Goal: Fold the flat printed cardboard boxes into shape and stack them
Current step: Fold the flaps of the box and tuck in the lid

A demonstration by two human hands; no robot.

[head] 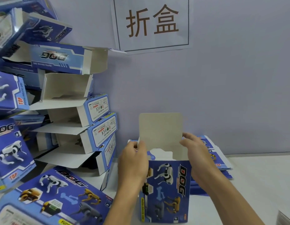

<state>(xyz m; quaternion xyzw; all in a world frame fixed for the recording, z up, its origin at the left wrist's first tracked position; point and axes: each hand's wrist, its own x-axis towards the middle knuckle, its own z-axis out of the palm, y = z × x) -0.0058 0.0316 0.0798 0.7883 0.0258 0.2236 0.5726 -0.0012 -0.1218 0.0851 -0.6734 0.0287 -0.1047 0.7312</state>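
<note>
At the lower centre of the frame, the box [167, 190] stands upright on the white surface [257, 192], already opened into shape, with its big lid flap [160, 130] pointing up. The left hand [134, 161] has its grip clamped on the box's left upper edge, fingers curled around it. The right hand [197, 153] pinches the right edge of the flap near the box corner. Finished boxes [86, 111] lean in a tall, untidy pile at the left of the frame, and flat boxes [217, 159] lie behind the right hand. I think the risk is here: if the small side flaps are not tucked first, the lid can crease or jam. Also, a careless placement can tip the leaning pile.
</note>
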